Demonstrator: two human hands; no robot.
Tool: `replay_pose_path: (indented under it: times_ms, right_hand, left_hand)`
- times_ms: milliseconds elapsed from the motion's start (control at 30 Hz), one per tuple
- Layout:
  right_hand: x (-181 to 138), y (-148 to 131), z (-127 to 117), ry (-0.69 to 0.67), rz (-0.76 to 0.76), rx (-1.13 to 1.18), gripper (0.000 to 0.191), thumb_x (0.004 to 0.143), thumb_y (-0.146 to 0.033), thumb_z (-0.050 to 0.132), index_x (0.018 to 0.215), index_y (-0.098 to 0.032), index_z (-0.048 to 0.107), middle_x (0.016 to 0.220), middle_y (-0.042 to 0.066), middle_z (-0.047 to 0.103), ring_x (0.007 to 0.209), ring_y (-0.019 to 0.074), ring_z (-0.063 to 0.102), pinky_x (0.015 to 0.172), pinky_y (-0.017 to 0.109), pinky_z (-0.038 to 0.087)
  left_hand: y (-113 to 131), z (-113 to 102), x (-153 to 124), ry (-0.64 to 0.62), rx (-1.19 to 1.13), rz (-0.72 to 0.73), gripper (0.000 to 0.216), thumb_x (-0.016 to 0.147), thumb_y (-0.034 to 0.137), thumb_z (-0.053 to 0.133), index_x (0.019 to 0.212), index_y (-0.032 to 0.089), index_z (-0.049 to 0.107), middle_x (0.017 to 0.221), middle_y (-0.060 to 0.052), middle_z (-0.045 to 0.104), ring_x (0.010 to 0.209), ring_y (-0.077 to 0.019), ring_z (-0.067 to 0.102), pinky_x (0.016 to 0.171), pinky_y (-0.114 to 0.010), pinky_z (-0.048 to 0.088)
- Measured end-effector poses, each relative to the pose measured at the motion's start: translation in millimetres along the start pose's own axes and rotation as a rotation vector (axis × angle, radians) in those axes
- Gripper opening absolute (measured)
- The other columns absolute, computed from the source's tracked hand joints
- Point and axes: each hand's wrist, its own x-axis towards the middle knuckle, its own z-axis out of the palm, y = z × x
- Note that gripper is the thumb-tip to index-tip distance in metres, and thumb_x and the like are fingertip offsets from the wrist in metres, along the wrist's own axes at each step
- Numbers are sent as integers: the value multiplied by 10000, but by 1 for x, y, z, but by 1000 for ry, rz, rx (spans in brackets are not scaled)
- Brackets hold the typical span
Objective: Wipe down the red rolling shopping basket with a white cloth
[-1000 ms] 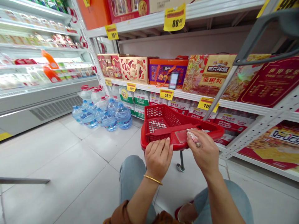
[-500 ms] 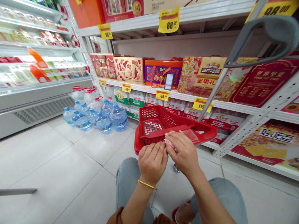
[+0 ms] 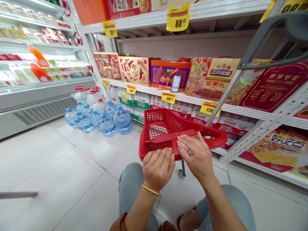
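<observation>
A red plastic shopping basket (image 3: 166, 128) on wheels stands in front of me, its grey pull handle (image 3: 271, 35) rising to the upper right. My left hand (image 3: 157, 166) grips the basket's near rim with curled fingers. My right hand (image 3: 196, 155) is pressed on the rim beside it, fingers closed on a small crumpled pinkish-white wad (image 3: 183, 146), perhaps a wipe or cloth. A gold bangle (image 3: 150, 190) circles my left wrist. My knees in light blue jeans (image 3: 131, 186) show below.
White store shelves (image 3: 240, 107) hold gift boxes (image 3: 211, 77), bottled-water packs and yellow price tags (image 3: 177, 17). Large water jugs (image 3: 106, 120) stand on the white tiled floor at left, beside a chilled display case (image 3: 36, 80). A grey bar (image 3: 16, 194) juts in at lower left.
My right hand slid with the wad from the right part of the basket's rim to the left beside my left hand, then back a little. The view shifted slightly.
</observation>
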Motion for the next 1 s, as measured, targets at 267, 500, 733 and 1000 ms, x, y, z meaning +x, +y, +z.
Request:
replay_pose_path:
  times_ms: [267,500,733,1000]
  right_hand:
    - [-4,17,-6,2,47,-37,173,856,-286,566,958,-232,694,982,44,732,942,210,678,1086,531,322]
    - [-9,26,-11,51,124,-103,193,859,-314,552,958,-215,685,972,55,729,950,231,669,1049,549,360]
    - [-4,-10,-3,39,0,-22,179,863,-240,551,994,-206,668,949,61,722,934,210,657,1019,486,426]
    - [-1,-29,6,2,-19,5,166,849,-221,557,950,-216,688,964,52,720,957,203,650,1031,463,421]
  left_hand:
    - [-2,-2,1,9,2,3,165,829,171,597,976,163,670,876,-29,744,765,-169,662,772,-332,396]
    - [1,-1,-1,10,-14,-26,169,830,174,596,985,169,663,886,-27,743,775,-171,662,772,-334,408]
    - [5,-2,-2,34,-28,-87,155,838,163,577,963,175,668,876,-38,741,781,-173,666,796,-336,417]
    - [-6,-6,-7,57,-18,-18,153,823,164,603,960,172,670,857,-27,748,754,-175,672,772,-334,419]
